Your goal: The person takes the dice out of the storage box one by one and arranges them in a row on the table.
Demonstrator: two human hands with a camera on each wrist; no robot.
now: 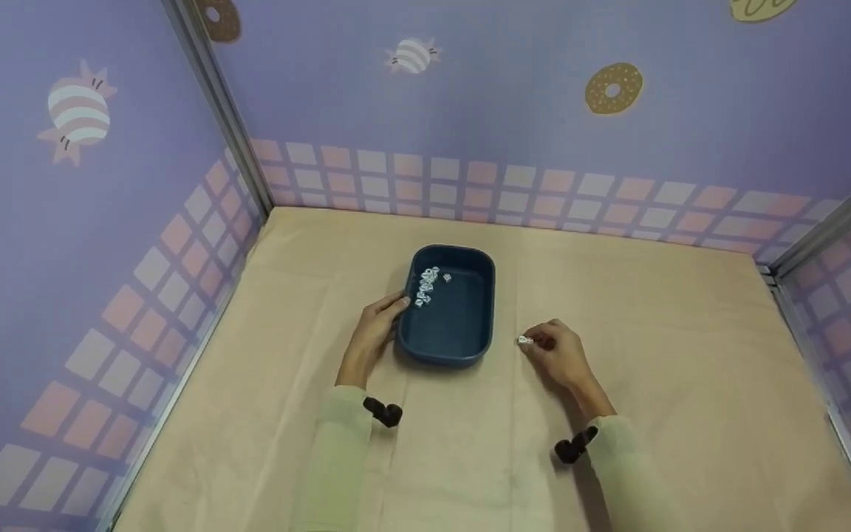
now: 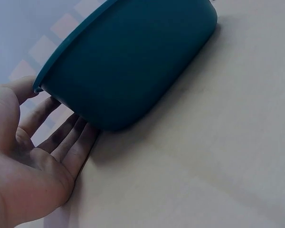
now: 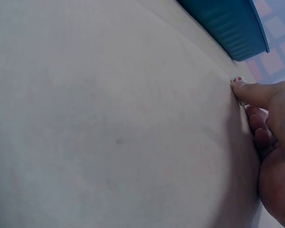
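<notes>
Right hand (image 1: 562, 358) pinches at least one white die (image 1: 524, 340) just right of a blue dish (image 1: 448, 332), its left edge gripped by the left hand (image 1: 375, 329).
A firm fingertip pinch and a steady dish should suit so small a piece; the dish's right wall stands between it and the loose dice (image 1: 426, 287) gathered inside, toward the left. Beige cloth (image 1: 691, 355) lies beneath, printed walls (image 1: 499, 96) around.
</notes>
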